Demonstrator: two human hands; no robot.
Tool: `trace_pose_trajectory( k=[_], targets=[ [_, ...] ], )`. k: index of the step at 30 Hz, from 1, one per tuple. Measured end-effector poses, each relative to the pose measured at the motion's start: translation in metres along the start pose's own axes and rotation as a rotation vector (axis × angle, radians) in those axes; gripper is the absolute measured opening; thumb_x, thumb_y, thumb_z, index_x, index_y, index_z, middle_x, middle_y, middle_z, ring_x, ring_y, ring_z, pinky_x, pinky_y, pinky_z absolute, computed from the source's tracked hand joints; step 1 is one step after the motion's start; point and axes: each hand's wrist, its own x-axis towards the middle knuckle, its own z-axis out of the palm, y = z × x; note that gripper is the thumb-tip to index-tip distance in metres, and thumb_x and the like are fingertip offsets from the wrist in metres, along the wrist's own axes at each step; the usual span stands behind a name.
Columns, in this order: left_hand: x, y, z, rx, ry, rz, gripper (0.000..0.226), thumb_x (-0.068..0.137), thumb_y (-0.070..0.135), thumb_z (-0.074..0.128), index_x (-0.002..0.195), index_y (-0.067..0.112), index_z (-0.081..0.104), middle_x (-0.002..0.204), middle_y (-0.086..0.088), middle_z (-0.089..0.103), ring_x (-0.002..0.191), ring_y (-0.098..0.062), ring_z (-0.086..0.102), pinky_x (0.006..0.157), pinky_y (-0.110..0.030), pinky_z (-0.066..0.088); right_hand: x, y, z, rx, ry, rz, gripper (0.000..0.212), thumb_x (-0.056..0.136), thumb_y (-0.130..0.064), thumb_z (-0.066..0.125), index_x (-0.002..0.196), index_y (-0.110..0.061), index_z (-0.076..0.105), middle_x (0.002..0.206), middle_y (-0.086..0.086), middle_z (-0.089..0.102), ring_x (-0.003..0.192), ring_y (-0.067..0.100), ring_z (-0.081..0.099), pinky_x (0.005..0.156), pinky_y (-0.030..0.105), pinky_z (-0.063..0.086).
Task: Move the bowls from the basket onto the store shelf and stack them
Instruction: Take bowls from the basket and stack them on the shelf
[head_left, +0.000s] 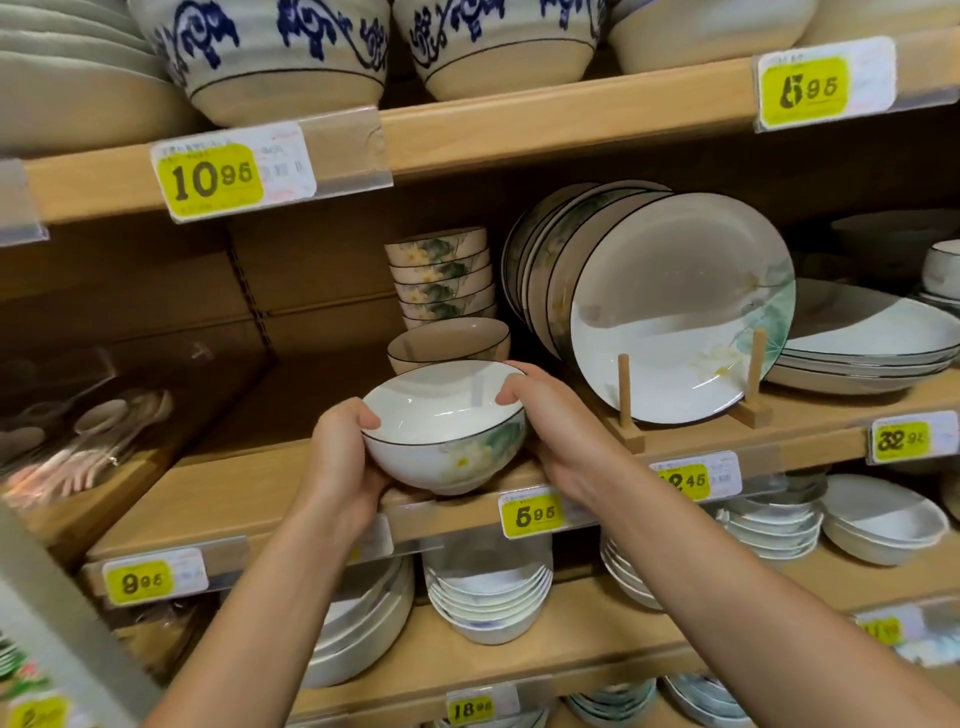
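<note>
Head view. Both hands are carrying one white, dark-rimmed bowl (447, 426) with a green and yellow flower print over the front edge of the middle shelf (234, 483). The left hand (343, 447) is cupping its left wall, with the fingers curled beneath and the thumb lying on the rim. The right hand (550, 415) is clamping the right wall, with the thumb hooked over the rim into the bowl. Whether the foot is touching the wood cannot be told.

Just behind it a single bowl (449, 340) of the same pattern is sitting upright on the shelf, and further back a stack of bowls (441, 275) is standing. To the right, plates (675, 312) are leaning on a wooden stand (626, 405).

Progress, as a judgement: several bowls are already stacked, and this one is being brought in but is not yet set down or nested. It will probably go into the single bowl. The basket is not showing, so the number left cannot be told.

Yellow price labels are reading "10 95" (213, 174) and "5 95" (808, 91) on the upper shelf edge. On the middle edge they read "9 95" (140, 582), "5 95" (532, 514) and "32 9" (904, 441) with a blurred last digit. One ending "45" (691, 480) is partly hidden by the right forearm. No brand is legible.
</note>
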Motion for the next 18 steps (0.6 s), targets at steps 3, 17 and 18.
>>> trace_pose_trajectory(
  k=[3, 17, 18],
  targets=[
    [0.008, 0.001, -0.002, 0.091, 0.001, 0.021, 0.03, 0.065, 0.01, 0.039, 0.086, 0.003, 0.058, 0.091, -0.008, 0.075, 0.088, -0.032, 0.064, 0.07, -0.039, 0.058, -0.004, 0.002, -0.003, 0.018, -0.086, 0.005, 0.048, 0.075, -0.019, 0.051, 0.121, -0.022, 0.059, 0.119, 0.006, 0.065, 0.112, 0.024, 0.06, 0.101, 0.042, 0.048],
    [-0.026, -0.03, -0.047, 0.224, -0.395, 0.22, 0.119, 0.048, 0.045, 0.092, 0.147, 0.045, 0.026, 0.123, 0.037, 0.057, 0.118, 0.005, 0.056, 0.095, -0.024, 0.051, -0.028, 0.016, -0.039, -0.081, -0.297, -0.15, 0.12, 0.053, -0.025, 0.092, 0.151, -0.025, 0.022, 0.128, -0.023, 0.057, 0.12, 0.0, 0.056, 0.098, 0.021, 0.048],
    [-0.027, -0.028, -0.046, 0.226, -0.411, 0.241, 0.115, 0.049, 0.039, 0.092, 0.143, 0.048, 0.025, 0.118, 0.039, 0.059, 0.115, 0.008, 0.057, 0.086, -0.018, 0.053, -0.029, 0.015, -0.036, -0.074, -0.273, -0.171, 0.122, 0.05, -0.026, 0.093, 0.151, -0.024, 0.024, 0.134, -0.017, 0.056, 0.121, 0.002, 0.056, 0.1, 0.026, 0.047]
  ],
)
